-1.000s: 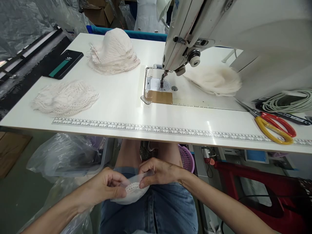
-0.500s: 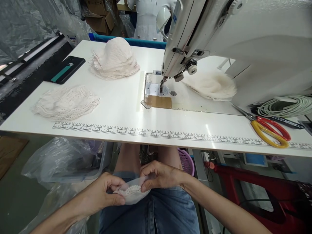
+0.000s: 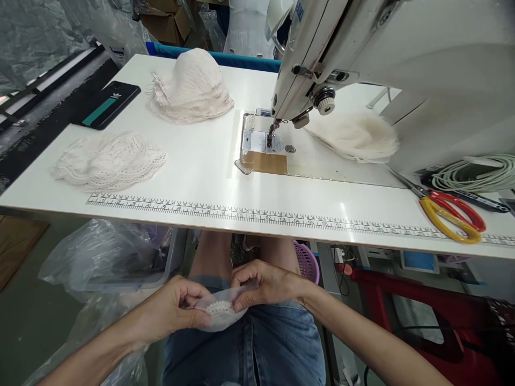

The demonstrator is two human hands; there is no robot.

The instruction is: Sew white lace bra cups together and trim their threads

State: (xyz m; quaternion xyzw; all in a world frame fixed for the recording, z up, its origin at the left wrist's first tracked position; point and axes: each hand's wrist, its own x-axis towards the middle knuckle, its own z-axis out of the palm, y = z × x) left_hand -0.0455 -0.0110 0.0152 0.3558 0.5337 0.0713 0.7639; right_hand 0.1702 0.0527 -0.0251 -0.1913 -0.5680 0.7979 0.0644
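Note:
A small sheer white fabric piece (image 3: 222, 320) with a beaded or lacy strip along it is held over my lap, below the table edge. My left hand (image 3: 183, 305) pinches its left end between thumb and fingers. At its right end my right hand (image 3: 255, 287) grips the fabric the same way. On the table, a stack of pale pink fabric cups (image 3: 197, 88) lies at the back left, and flat lace pieces (image 3: 110, 161) rest nearer the front. Cream sheer pieces (image 3: 356, 136) lie under the arm of the sewing machine (image 3: 322, 59).
A phone (image 3: 108, 104) lies at the table's left. Scissors (image 3: 450, 212) and a coil of cord (image 3: 475, 172) are at the right. A printed ruler (image 3: 257, 215) runs along the front edge. Below are a plastic-covered bin (image 3: 173, 257) and a purple basket (image 3: 307, 262).
The view has shifted slightly, so the table and machine appear a little higher. Both hands still hold the fabric, with only a slight change in the left fingers.

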